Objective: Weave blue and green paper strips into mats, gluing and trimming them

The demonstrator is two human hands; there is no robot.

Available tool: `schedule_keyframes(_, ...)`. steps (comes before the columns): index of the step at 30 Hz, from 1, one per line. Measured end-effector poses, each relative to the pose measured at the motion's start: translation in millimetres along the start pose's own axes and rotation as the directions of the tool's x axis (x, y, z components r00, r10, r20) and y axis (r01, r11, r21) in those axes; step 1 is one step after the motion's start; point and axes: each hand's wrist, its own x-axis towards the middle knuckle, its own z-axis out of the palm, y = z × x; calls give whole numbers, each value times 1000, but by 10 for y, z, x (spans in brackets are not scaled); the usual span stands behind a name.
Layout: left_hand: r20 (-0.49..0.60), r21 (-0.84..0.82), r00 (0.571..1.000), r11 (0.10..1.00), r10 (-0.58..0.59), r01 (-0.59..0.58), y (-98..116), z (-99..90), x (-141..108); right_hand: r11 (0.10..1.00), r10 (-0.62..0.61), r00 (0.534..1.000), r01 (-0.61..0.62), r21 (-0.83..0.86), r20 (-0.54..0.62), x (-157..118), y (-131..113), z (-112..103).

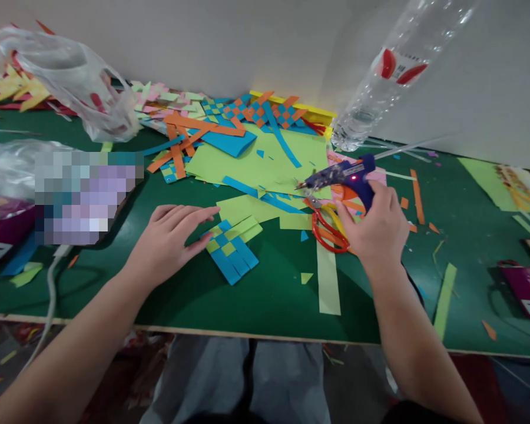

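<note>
My right hand point(380, 227) is wrapped around the handle of a dark blue hot glue gun point(342, 175). A red light glows on its body, and its nozzle points left over the green paper. At the left, my left hand point(170, 235) has its fingers stretched out and thumb apart, at the corner of a woven piece of blue and green paper strips point(232, 250). Whether the thumb touches that corner I cannot tell. Red-handled scissors point(329, 234) lie below the glue gun, partly over a pale green strip point(328, 282).
Large green paper sheets point(287, 150) and finished woven pieces point(265, 112) lie toward the wall. A clear bottle point(371, 94) stands behind the glue gun. Left are a plastic bag point(83, 82) and a blurred-out device point(88, 200) on a white cable. Paper scraps litter the green table point(274, 312).
</note>
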Motion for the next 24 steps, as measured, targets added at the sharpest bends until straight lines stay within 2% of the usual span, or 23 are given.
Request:
schedule_keyframes(3, 50, 82, 998, 996, -32, 28, -18, -24, -1, 992, 124, 992, -124, -10, -10, 43, 192, -4)
schedule_keyframes(5, 111, 121, 992, 991, -64, 51, -42, -42, -7, 976, 219, 976, -219, 1, -14, 70, 322, 6)
schedule_keyframes(7, 128, 149, 988, 987, -83, 64, -70, -48, -18, 955, 296, 955, -296, 18, -14, 100, 451, 29)
schedule_keyframes(10, 112, 182, 992, 983, -50, 29, -105, -28, -35, 936, 352, 936, -352, 28, -24, 144, 621, 73)
schedule_keyframes(14, 102, 171, 995, 985, -4, -14, -121, 6, -42, 924, 380, 925, -381, -39, -31, 193, 775, 140)
schedule_keyframes(18, 119, 182, 993, 983, 9, -31, -118, 16, -43, 904, 420, 907, -418, -91, 9, 254, 920, 234)
schedule_keyframes(24, 109, 145, 994, 989, -12, -4, -88, 24, -40, 821, 565, 823, -554, -136, 63, 317, 1230, 407)
